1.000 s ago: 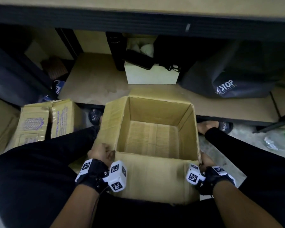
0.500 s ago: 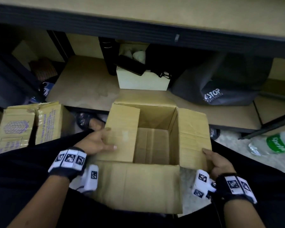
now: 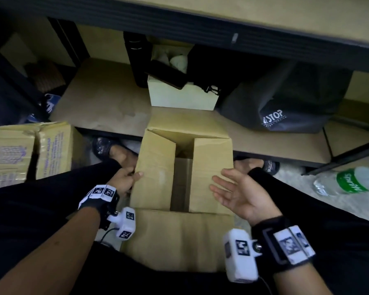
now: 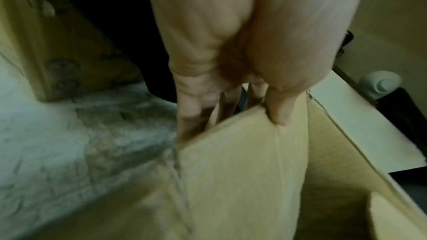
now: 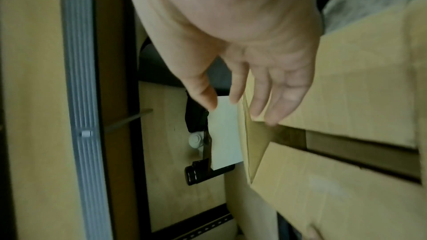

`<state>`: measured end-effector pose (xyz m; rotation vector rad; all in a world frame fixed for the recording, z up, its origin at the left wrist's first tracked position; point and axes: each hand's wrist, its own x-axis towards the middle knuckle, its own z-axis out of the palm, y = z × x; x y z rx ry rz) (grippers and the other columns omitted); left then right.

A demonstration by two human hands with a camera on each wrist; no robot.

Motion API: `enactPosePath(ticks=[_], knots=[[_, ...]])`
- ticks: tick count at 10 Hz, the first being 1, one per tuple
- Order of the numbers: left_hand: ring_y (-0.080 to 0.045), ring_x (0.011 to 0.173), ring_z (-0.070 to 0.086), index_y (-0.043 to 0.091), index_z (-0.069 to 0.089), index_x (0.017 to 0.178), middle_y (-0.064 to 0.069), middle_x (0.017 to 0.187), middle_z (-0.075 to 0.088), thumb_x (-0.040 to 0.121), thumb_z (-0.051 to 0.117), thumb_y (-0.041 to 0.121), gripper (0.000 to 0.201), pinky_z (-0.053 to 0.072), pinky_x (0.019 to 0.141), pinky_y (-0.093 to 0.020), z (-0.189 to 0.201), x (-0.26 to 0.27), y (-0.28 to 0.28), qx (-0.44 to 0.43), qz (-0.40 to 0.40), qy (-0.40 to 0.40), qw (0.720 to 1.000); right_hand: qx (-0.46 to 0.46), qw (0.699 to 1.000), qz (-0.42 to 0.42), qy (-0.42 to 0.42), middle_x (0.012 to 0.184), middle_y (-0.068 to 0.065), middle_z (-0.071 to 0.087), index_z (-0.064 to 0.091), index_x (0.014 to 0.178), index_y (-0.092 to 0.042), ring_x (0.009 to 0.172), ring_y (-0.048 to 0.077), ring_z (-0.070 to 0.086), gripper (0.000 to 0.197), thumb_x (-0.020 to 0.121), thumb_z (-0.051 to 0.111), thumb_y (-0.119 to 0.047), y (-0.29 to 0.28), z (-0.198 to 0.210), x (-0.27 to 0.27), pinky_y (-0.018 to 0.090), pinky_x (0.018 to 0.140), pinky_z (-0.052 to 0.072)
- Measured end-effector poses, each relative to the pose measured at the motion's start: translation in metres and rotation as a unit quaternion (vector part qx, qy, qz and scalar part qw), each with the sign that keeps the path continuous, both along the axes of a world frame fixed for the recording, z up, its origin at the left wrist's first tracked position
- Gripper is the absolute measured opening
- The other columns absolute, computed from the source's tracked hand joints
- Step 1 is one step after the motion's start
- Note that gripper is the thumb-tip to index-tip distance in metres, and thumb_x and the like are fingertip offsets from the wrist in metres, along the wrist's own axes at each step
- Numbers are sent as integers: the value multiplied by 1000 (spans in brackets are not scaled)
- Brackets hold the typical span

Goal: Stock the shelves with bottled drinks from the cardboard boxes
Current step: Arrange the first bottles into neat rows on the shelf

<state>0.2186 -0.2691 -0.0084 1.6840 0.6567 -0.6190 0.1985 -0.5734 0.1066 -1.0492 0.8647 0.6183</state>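
A brown cardboard box [image 3: 179, 237] stands on the floor between my knees. Its left flap [image 3: 156, 169] and right flap [image 3: 211, 158] are folded inward, with a narrow gap between them that shows only bare cardboard. My left hand [image 3: 126, 179] pinches the left flap's outer edge [image 4: 242, 171], thumb [image 4: 277, 110] on top and fingers behind it. My right hand [image 3: 237, 188] hovers open over the right flap, palm turned up. In the right wrist view its fingertips [image 5: 261, 112] are at that flap's edge [image 5: 358, 98]. A Sprite bottle [image 3: 349, 182] lies on the floor at the right.
The low shelf board [image 3: 107, 107] lies just behind the box and carries a white box [image 3: 181, 96] and a black bag [image 3: 285, 107]. A second cardboard box [image 3: 30, 152] sits on the floor at the left. An upper shelf edge [image 3: 222, 35] runs overhead.
Both side flaps have folded further inward and the gap has narrowed. My left hand went from lying flat on its flap to pinching its edge. My right hand let go and opened.
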Motion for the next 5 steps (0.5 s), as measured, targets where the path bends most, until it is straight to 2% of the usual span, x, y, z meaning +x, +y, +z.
enactPosePath(ticks=[1,2,3,4,5], knots=[[-34,96,66,31,62,114,-7,103,68,96,54,30,20,55,68,-39,7,27,4,42,-46,-30,998,-51,995,-69,56,101,7,55,56,88,-19,92,22,52,3,88,59,-21,-29,-7,-4,34,84,42],[-43,106,60,57,61,104,-13,124,60,79,55,44,28,55,79,-57,-55,68,41,152,-108,-42,982,-163,975,-45,147,94,4,47,55,83,-19,87,22,46,6,84,60,-22,-52,-25,-30,35,70,38],[-42,106,60,32,67,113,-19,120,62,89,53,24,30,53,87,-52,-24,71,21,216,-154,-48,963,-117,963,58,236,82,14,51,52,80,-19,68,24,45,7,79,58,-23,-52,-42,-60,30,62,32],[-35,98,62,15,56,130,-15,122,59,99,47,14,33,57,71,-44,2,56,13,119,-150,-6,981,-85,959,136,235,71,10,61,61,86,-18,60,22,49,10,77,60,-23,-54,-42,-63,29,61,36],[-32,105,60,30,42,141,-6,135,51,101,46,27,40,57,67,-44,10,46,33,8,-134,102,986,-65,968,140,200,79,10,66,68,90,-15,60,22,55,18,73,68,-21,-60,-42,-55,29,55,41]])
